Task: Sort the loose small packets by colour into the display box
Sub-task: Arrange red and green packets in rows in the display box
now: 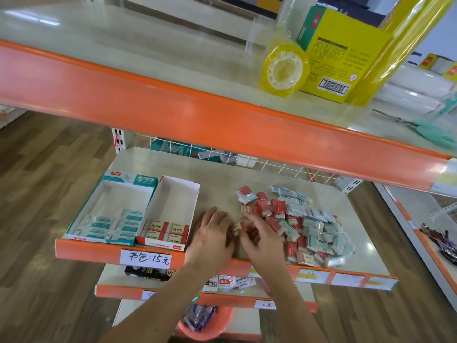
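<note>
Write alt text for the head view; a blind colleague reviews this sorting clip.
Two hands, left hand and right hand, gather red packets on a shop shelf. Left sit a teal box and a red box, each partly filled; right lies a mixed pile.

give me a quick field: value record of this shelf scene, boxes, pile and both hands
setting: middle shop shelf with an orange front edge
teal box: left display box, teal packets lined up at its front, back part bare
red box: right of the teal box, red packets at its front only
loose pile: mixed red and teal packets, right of the hands
left hand: on the shelf beside the red box, holding a small red packet together with the right hand
right hand: fingers curled at the packet, at the pile's near edge
</note>
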`<state>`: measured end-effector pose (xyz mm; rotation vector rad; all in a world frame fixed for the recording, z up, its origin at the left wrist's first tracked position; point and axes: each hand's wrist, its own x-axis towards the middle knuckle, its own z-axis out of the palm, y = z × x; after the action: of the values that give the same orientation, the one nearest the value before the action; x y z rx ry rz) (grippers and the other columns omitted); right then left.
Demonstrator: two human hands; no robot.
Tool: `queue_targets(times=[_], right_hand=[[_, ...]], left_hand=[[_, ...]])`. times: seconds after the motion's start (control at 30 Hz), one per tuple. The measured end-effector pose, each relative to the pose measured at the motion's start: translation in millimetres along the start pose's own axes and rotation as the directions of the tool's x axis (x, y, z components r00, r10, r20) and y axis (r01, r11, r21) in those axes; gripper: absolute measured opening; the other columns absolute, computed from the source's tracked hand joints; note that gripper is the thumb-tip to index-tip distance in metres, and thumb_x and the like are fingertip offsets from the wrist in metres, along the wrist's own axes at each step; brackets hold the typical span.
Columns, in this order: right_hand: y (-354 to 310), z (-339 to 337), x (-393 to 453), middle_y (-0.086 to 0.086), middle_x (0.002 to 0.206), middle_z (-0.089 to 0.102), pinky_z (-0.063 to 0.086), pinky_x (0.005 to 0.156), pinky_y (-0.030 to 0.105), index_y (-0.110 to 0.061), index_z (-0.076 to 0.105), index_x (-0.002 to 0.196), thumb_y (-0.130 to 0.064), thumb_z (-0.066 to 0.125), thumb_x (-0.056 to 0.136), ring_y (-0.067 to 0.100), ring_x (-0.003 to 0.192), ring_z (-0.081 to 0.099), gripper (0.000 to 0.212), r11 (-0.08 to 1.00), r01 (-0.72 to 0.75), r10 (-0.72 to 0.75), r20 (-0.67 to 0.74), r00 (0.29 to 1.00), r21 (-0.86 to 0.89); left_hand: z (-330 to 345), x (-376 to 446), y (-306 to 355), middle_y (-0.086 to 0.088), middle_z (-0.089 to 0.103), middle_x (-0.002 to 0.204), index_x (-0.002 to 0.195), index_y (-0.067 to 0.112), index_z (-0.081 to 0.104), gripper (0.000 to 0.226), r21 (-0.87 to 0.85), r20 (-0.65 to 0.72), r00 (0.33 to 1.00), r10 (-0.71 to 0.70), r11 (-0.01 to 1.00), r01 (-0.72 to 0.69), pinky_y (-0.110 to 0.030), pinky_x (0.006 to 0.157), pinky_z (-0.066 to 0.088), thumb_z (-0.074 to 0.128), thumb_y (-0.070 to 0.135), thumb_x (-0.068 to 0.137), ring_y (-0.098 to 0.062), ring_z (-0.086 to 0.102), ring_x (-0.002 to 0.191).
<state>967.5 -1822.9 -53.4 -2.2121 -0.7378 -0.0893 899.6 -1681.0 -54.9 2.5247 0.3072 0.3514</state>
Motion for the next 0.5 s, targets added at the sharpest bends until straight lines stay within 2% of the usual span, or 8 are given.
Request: queue_targets(times=[0.13,0.27,0.4,0.5], right_hand=[[1.5,0.9,0.6,-0.020,0.106,0.064,0.051,0.079,0.019,-0.028,0.066,0.110,-0.027,0.066,0.085,0.000,0.095,0.061,0.025,0.998,0.013,-0.012,0.016,1.000,-0.061],[4.5,0.9,0.7,-0.020,0.116,0.059,0.041,0.086,0.006,-0.031,0.062,0.117,-0.033,0.065,0.081,-0.005,0.106,0.055,0.036,0.994,0.012,-0.008,0.038,0.999,-0.108],[6.3,2.8,1.7,-0.020,0.119,0.061,0.046,0.092,0.019,-0.031,0.061,0.121,-0.034,0.063,0.082,0.000,0.113,0.054,0.039,0.988,0.021,-0.009,0.078,0.997,-0.153],[6.3,3.8,3.1,-0.020,0.120,0.063,0.045,0.092,0.021,-0.032,0.061,0.122,-0.035,0.068,0.084,0.001,0.113,0.055,0.039,0.983,0.020,-0.006,0.078,0.997,-0.180]], left_hand=[[0.6,0.5,-1.8,0.004,0.043,0.139,0.126,0.025,0.052,0.038,-0.012,0.006,1.000,-0.005,1.000,0.005,-0.039,0.111,0.029,0.050,0.021,0.089,-0.018,0.018,0.141],[0.0,1.2,-1.3,0.003,0.040,0.142,0.132,0.024,0.048,0.041,0.012,0.020,1.000,-0.016,1.000,0.016,-0.040,0.115,0.025,0.047,0.021,0.092,-0.017,0.015,0.142],[-2.1,0.1,0.2,0.003,0.039,0.142,0.137,0.022,0.043,0.045,0.020,0.021,1.000,-0.010,1.000,0.010,-0.034,0.113,0.026,0.045,0.020,0.092,-0.017,0.015,0.142],[-3.5,-0.7,1.3,0.003,0.039,0.142,0.138,0.021,0.041,0.047,0.018,0.012,1.000,0.001,1.000,-0.001,-0.033,0.112,0.028,0.044,0.018,0.091,-0.017,0.016,0.142]])
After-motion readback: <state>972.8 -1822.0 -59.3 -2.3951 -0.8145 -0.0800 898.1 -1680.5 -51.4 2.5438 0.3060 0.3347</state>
